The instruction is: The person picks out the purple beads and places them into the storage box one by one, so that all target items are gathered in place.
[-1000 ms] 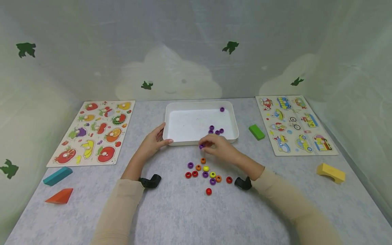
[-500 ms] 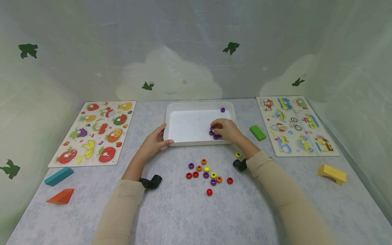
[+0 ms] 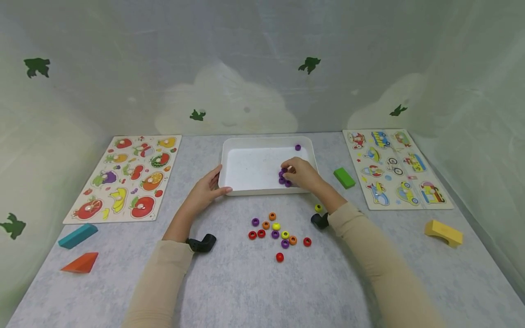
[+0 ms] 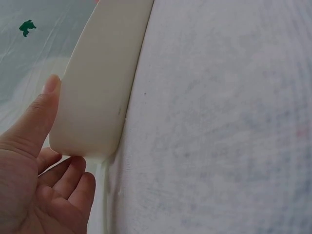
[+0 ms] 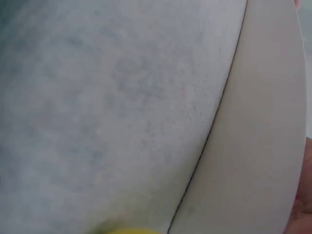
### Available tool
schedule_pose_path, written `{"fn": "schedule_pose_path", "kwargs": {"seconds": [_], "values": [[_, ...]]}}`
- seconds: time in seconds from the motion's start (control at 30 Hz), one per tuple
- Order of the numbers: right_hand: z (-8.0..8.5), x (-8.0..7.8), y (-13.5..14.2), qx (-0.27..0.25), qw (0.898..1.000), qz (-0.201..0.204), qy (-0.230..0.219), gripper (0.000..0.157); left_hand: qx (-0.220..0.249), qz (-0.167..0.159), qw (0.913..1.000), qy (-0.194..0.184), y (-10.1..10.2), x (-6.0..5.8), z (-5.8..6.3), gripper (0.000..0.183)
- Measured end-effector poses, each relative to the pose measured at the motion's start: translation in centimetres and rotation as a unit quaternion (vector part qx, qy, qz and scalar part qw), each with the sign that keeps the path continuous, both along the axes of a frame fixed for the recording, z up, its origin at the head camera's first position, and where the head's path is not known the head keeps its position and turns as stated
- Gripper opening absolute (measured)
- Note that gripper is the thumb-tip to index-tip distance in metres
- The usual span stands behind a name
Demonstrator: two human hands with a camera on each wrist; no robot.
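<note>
My left hand (image 3: 205, 189) holds the near left corner of the white tray (image 3: 246, 192), thumb at the front and fingers along the side. In the left wrist view the thumb (image 4: 44, 107) lies against the tray wall (image 4: 97, 87). Inside the tray at the near right, my right hand (image 3: 302, 174) has thumb and fingertips around a purple bead (image 3: 284, 170). More purple beads (image 3: 281, 180) cluster beside those fingertips, partly hidden by the hand. Another purple bead (image 3: 297, 147) sits apart near the far right corner. The right wrist view mostly shows table and the tray's outer wall (image 5: 253, 122).
Several red, orange, yellow and purple beads (image 3: 275, 234) lie in front of the tray. A yellow bead (image 3: 318, 208) is beneath the right wrist. A green block (image 3: 344, 178) and vehicle puzzle board (image 3: 385, 182) stand right; a fruit puzzle board (image 3: 135, 182) lies left.
My right hand has moved from the tray's front edge into the tray with a purple bead. The purple beads there have shifted slightly towards the near left. My left hand has stayed put.
</note>
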State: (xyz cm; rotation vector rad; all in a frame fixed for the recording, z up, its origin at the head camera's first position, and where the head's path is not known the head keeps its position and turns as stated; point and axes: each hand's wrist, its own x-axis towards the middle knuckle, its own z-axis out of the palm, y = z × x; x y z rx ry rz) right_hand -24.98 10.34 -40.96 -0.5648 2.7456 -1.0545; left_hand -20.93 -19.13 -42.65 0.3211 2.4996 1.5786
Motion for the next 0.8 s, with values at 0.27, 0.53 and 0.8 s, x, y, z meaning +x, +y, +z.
{"fn": "schedule_pose_path", "kwargs": {"seconds": [0.27,0.53,0.8], "values": [[1.7,3.9,-1.6,-0.085,0.988,0.111,0.069,0.034,-0.001,0.004,1.0000,-0.002,0.0,0.1,0.1,0.086],[1.2,8.1,-3.9,-0.092,0.972,0.217,0.008,0.036,-0.005,0.007,1.0000,-0.002,0.1,0.1,0.1,0.086],[-0.8,8.9,-5.1,-0.029,0.971,0.236,-0.022,0.027,0.001,-0.002,1.0000,-0.003,0.0,0.1,0.0,0.086]]}}
